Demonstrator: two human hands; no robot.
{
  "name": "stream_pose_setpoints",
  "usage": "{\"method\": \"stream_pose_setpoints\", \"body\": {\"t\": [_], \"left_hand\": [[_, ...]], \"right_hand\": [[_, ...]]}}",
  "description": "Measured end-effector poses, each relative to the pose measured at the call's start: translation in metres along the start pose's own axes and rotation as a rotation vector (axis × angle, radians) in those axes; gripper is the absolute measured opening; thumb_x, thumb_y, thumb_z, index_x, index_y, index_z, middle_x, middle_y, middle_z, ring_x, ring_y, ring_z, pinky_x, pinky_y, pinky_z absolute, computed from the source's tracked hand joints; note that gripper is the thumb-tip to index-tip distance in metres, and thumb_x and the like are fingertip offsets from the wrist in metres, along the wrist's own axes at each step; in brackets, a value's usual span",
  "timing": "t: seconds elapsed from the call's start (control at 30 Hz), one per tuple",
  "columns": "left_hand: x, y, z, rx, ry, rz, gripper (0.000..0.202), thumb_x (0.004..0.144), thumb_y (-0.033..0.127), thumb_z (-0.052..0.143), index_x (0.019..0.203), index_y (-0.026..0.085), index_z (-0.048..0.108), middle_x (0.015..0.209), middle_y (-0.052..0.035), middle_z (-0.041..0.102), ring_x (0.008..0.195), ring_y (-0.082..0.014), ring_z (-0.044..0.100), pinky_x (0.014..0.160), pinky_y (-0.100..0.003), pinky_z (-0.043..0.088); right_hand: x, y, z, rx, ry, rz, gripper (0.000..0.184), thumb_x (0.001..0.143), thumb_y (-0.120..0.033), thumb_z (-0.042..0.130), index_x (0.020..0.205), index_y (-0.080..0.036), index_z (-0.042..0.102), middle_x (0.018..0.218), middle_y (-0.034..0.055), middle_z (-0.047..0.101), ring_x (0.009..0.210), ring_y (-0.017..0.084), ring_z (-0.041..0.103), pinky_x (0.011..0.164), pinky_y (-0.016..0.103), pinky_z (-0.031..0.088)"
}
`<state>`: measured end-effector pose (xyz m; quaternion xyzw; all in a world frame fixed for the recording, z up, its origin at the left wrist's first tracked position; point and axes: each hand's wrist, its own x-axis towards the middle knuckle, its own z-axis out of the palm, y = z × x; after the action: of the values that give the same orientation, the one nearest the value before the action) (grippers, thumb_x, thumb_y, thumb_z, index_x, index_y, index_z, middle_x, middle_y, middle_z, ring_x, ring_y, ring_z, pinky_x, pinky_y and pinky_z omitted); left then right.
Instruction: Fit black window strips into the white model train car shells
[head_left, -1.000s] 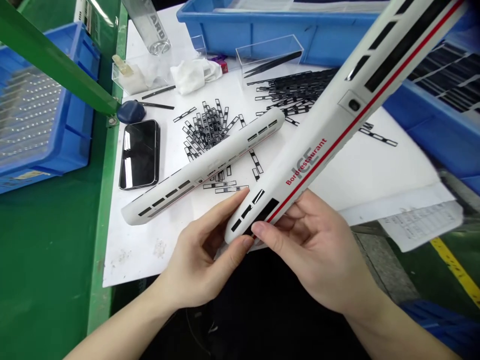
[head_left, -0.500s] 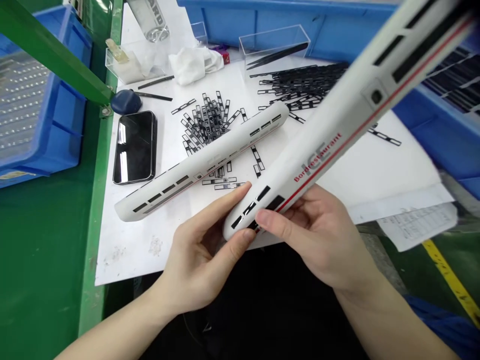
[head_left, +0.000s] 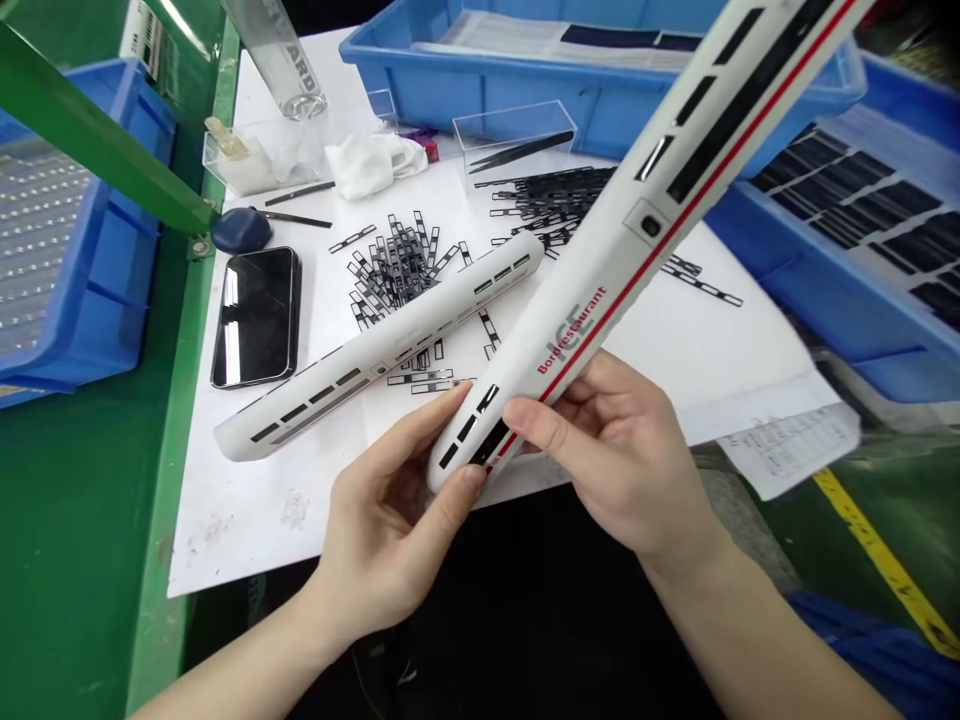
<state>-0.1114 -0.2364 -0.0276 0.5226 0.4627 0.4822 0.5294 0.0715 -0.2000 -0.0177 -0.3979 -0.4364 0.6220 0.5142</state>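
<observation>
Both hands grip the near end of a long white model train shell (head_left: 622, 240) with a red stripe, black windows and "ICE Bordrestaurant" lettering. It slants up to the top right, above the table. My left hand (head_left: 390, 520) pinches the tip from below and the left. From the right, my right hand (head_left: 607, 450) wraps the shell, its thumb on the window side. A second white train shell (head_left: 375, 350) lies on the white paper sheet (head_left: 675, 350). Around it lie several small black window strips (head_left: 397, 265).
A black phone (head_left: 256, 315) lies at the sheet's left, near a dark blue round object (head_left: 240, 230). Clear plastic boxes (head_left: 514, 135), a white cloth (head_left: 367, 160) and a glass bottle (head_left: 281, 60) stand behind. Blue bins (head_left: 525, 80) ring the back, left (head_left: 67, 250) and right (head_left: 862, 260). A green beam (head_left: 97, 140) crosses the upper left.
The held shell has shifted slightly left and down in view with both hands; the view has tilted, showing more of the rear bins. Both grips are unchanged.
</observation>
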Motion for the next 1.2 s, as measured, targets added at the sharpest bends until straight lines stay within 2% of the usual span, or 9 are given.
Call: {"method": "stream_pose_setpoints", "body": {"t": [0.13,0.2,0.33,0.43,0.67,0.83,0.93,1.03,1.2], "left_hand": [[0.004,0.001,0.001,-0.032,-0.021,-0.005,0.043,0.096,0.014,0.076,0.136,0.028,0.072,0.14,-0.0059,0.075,0.129,-0.0269,0.072,0.111,-0.039,0.06],[0.006,0.001,0.002,-0.063,-0.035,0.006,0.045,0.096,0.013,0.076,0.137,0.031,0.072,0.14,-0.0035,0.076,0.129,-0.0246,0.072,0.11,-0.034,0.061],[0.004,-0.001,0.002,-0.03,-0.033,0.046,0.05,0.096,0.01,0.076,0.139,0.034,0.072,0.141,0.0013,0.075,0.131,-0.0183,0.07,0.111,-0.022,0.057],[0.002,-0.001,0.002,-0.012,-0.038,0.043,0.051,0.097,0.01,0.074,0.141,0.035,0.07,0.143,0.0028,0.074,0.132,-0.0166,0.069,0.11,-0.02,0.056],[0.002,0.001,0.0,0.019,-0.045,-0.02,0.053,0.098,0.012,0.073,0.144,0.038,0.068,0.143,0.0047,0.073,0.131,-0.0161,0.069,0.11,-0.021,0.058],[-0.006,-0.004,0.0,0.04,-0.009,-0.037,0.056,0.099,0.013,0.074,0.147,0.04,0.065,0.147,0.0071,0.071,0.136,-0.015,0.066,0.113,-0.018,0.053],[-0.008,-0.007,0.001,0.029,-0.018,-0.032,0.059,0.098,0.012,0.073,0.15,0.04,0.062,0.15,0.0063,0.069,0.139,-0.0159,0.063,0.117,-0.02,0.051],[-0.005,-0.006,0.001,-0.007,-0.018,-0.027,0.058,0.098,0.011,0.074,0.149,0.039,0.064,0.148,0.0059,0.07,0.139,-0.0161,0.064,0.118,-0.021,0.051],[0.003,-0.001,-0.001,-0.116,-0.041,-0.04,0.051,0.1,0.009,0.071,0.141,0.039,0.069,0.146,0.0054,0.072,0.135,-0.0149,0.067,0.11,-0.017,0.056]], "right_hand": [[0.004,0.0,0.001,0.034,-0.046,0.02,0.02,0.089,-0.025,0.087,0.104,-0.022,0.074,0.103,0.0009,0.083,0.098,0.019,0.08,0.087,0.027,0.067],[0.004,-0.001,0.0,0.053,-0.081,0.037,0.022,0.089,-0.025,0.086,0.106,-0.023,0.073,0.106,0.001,0.082,0.1,0.02,0.08,0.087,0.028,0.068],[0.003,-0.002,-0.005,0.096,-0.109,0.066,0.01,0.097,-0.021,0.077,0.105,-0.021,0.072,0.101,0.0012,0.082,0.094,0.016,0.081,0.081,0.023,0.068],[0.003,-0.003,-0.006,0.126,-0.124,0.064,0.009,0.099,-0.013,0.073,0.104,-0.021,0.073,0.096,-0.0003,0.081,0.089,0.012,0.08,0.08,0.017,0.066],[0.006,-0.003,-0.007,0.17,-0.155,0.081,0.013,0.101,-0.01,0.07,0.102,-0.023,0.075,0.097,-0.001,0.082,0.089,0.013,0.08,0.081,0.021,0.068],[0.003,0.0,-0.005,0.075,-0.048,0.074,0.011,0.098,-0.014,0.075,0.103,-0.024,0.078,0.093,-0.0011,0.081,0.084,0.011,0.078,0.079,0.017,0.065],[0.004,0.0,-0.002,0.044,-0.026,0.089,0.01,0.098,-0.015,0.075,0.102,-0.024,0.078,0.092,-0.001,0.081,0.082,0.011,0.078,0.078,0.016,0.065],[0.007,-0.001,-0.001,0.068,-0.062,0.123,0.008,0.099,-0.017,0.075,0.102,-0.024,0.077,0.095,-0.0007,0.081,0.085,0.013,0.08,0.077,0.019,0.067],[0.009,-0.005,-0.005,0.1,-0.181,0.1,0.012,0.102,-0.018,0.071,0.109,-0.025,0.078,0.103,-0.0017,0.082,0.096,0.014,0.08,0.085,0.021,0.067]]}}
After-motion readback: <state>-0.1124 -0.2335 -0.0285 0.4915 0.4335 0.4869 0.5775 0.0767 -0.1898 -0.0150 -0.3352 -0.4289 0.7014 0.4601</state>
